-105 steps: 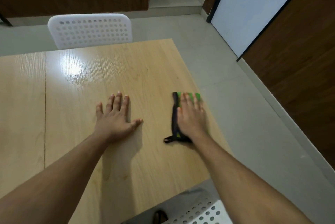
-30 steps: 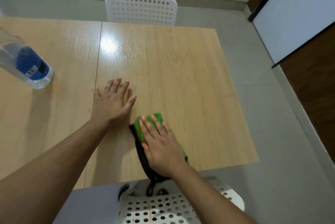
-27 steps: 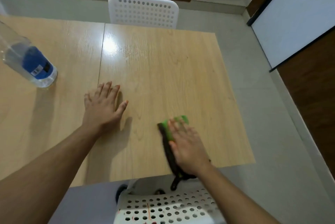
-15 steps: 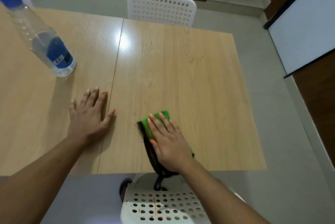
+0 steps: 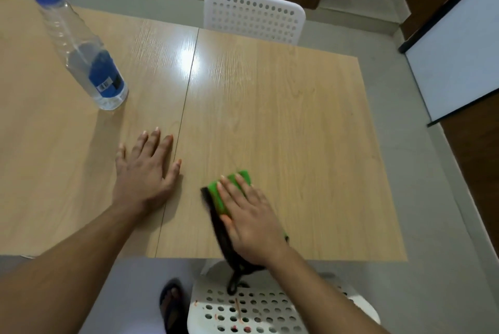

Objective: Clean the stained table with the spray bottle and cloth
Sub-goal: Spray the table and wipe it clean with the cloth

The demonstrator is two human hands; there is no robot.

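Note:
The light wooden table [image 5: 283, 106] fills the middle of the head view, with a seam running down it. My right hand [image 5: 249, 221] lies flat with straight fingers on a green and black cloth [image 5: 220, 200] near the table's front edge; the cloth's black strap hangs over that edge. My left hand [image 5: 147, 171] rests flat on the table just left of the seam, fingers spread. A clear spray bottle [image 5: 83, 55] with a blue label and blue top stands at the left, beyond my left hand.
A white perforated chair [image 5: 253, 15] stands at the table's far side. Another white perforated chair [image 5: 251, 309] is below the front edge, beside my foot in a sandal [image 5: 171, 304]. Grey floor lies to the right, with a white panel [image 5: 456, 55] and dark wood walls.
My right hand has wiped the cloth from side to side along the front edge. The view has swung left, bringing the spray bottle fully into sight. My left hand has stayed flat on the table.

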